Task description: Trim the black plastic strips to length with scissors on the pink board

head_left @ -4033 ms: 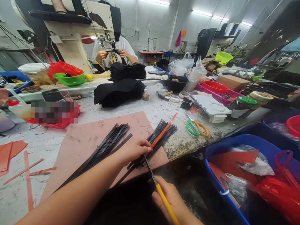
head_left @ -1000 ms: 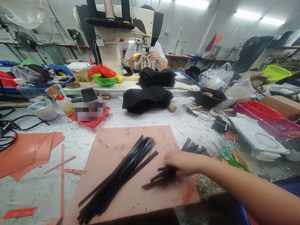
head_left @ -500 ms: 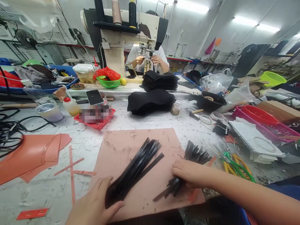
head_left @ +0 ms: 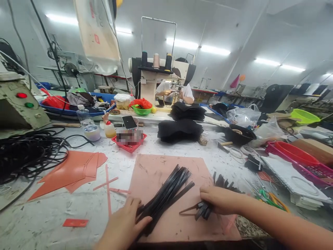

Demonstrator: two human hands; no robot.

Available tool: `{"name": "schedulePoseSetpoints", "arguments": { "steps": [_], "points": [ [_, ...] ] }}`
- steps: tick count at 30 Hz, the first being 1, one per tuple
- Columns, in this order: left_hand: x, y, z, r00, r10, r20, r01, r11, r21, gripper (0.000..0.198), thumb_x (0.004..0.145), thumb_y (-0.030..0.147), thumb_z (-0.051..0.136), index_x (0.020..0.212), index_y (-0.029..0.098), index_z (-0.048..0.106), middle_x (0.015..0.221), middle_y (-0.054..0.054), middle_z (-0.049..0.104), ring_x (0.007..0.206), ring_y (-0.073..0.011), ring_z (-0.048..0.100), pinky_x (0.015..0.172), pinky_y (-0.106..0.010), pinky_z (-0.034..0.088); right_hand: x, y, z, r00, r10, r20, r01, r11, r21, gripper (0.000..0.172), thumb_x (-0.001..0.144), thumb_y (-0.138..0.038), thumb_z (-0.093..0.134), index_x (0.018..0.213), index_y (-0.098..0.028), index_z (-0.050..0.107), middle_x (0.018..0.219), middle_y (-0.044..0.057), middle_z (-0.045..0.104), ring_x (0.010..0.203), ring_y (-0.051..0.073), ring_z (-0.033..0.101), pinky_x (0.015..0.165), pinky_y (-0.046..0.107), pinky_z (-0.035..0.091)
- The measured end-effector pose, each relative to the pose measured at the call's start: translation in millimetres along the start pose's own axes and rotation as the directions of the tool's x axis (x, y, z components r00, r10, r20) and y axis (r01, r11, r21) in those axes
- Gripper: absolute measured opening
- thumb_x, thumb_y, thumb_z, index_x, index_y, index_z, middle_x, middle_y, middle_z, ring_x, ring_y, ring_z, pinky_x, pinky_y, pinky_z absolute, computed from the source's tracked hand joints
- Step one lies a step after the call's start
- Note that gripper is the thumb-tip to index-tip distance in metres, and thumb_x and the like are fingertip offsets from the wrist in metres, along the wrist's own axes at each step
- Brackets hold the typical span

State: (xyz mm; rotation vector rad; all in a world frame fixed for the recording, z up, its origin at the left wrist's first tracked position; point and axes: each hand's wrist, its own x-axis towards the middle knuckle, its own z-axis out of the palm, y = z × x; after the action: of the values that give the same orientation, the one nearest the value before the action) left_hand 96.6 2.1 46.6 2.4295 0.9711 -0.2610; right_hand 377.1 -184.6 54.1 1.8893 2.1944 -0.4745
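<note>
A pink cutting mat [head_left: 156, 170] lies on the worktable in front of me. On it rests a long bundle of thin black strips [head_left: 169, 192], running diagonally. My left hand [head_left: 125, 225] lies over the near end of that bundle, fingers curled around it. A second, shorter bunch of black strips [head_left: 221, 182] sits at the mat's right edge. My right hand [head_left: 221, 199] is closed over its near end.
Orange sheets and offcuts [head_left: 73, 172] lie left of the mat, beside a heap of black cord [head_left: 23, 156]. Scissors [head_left: 270, 198], a notebook [head_left: 288, 177] and pink and red baskets [head_left: 296, 156] are to the right. Stacks of black fabric [head_left: 179, 130] sit behind; another person works at a sewing machine [head_left: 161, 74].
Four seconds ago my right hand cut strips with yellow scissors; now it grips the short bunch. My left hand came onto the long bundle. The view has tilted up.
</note>
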Motion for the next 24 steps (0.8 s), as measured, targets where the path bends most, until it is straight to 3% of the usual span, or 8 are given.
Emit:
{"name": "schedulePoseSetpoints", "arguments": {
  "steps": [4,8,12,17,24],
  "points": [
    [-4.2,3.7,0.6,1.000,0.001,-0.008,-0.001,1.000,0.016,0.031,0.078,0.040,0.048,0.102,0.020,0.053,0.115,-0.008,0.056,0.097,-0.0257,0.061,0.080,-0.035,0.045,2.5,-11.3,1.7,0.999,-0.017,0.040,0.018,0.999,-0.030,0.032,0.056,0.000,0.053,0.084,-0.014,0.057,0.089,0.010,0.058,0.075,0.022,0.057,0.061,0.028,0.041],
    [-1.6,8.9,3.9,0.999,0.020,-0.033,-0.016,0.993,0.117,0.044,0.072,0.047,0.053,0.104,0.018,0.054,0.110,-0.011,0.054,0.091,-0.0307,0.061,0.073,-0.040,0.047,7.0,-15.2,3.0,0.997,-0.003,0.073,0.008,0.998,-0.058,0.028,0.058,-0.001,0.055,0.084,-0.013,0.058,0.084,0.011,0.060,0.073,0.024,0.056,0.060,0.030,0.040],
    [6.4,11.7,5.8,0.996,0.061,-0.065,-0.047,0.977,0.207,0.039,0.075,0.041,0.048,0.104,0.016,0.053,0.108,-0.012,0.052,0.089,-0.0311,0.061,0.067,-0.041,0.048,8.8,-11.3,-5.5,0.995,0.040,0.097,-0.036,0.999,-0.040,0.022,0.066,-0.005,0.056,0.087,-0.013,0.059,0.086,0.010,0.061,0.076,0.022,0.056,0.064,0.029,0.040],
    [14.6,9.2,4.3,0.997,0.079,-0.023,-0.073,0.977,0.203,0.039,0.078,0.043,0.042,0.106,0.016,0.049,0.111,-0.013,0.049,0.086,-0.0302,0.061,0.063,-0.040,0.047,4.9,-9.2,-10.5,0.990,0.037,0.135,-0.034,0.999,-0.030,0.029,0.061,-0.007,0.062,0.090,-0.011,0.059,0.092,0.013,0.060,0.081,0.023,0.054,0.068,0.031,0.041],
    [15.2,6.2,5.4,0.995,0.099,-0.026,-0.093,0.980,0.174,0.039,0.077,0.043,0.042,0.104,0.016,0.049,0.111,-0.013,0.050,0.086,-0.0313,0.061,0.063,-0.041,0.046,6.9,-21.2,-0.4,0.998,0.028,0.060,-0.026,0.999,-0.025,0.019,0.063,-0.005,0.058,0.080,-0.012,0.059,0.081,0.012,0.062,0.077,0.024,0.054,0.070,0.033,0.041]
  ]
}}
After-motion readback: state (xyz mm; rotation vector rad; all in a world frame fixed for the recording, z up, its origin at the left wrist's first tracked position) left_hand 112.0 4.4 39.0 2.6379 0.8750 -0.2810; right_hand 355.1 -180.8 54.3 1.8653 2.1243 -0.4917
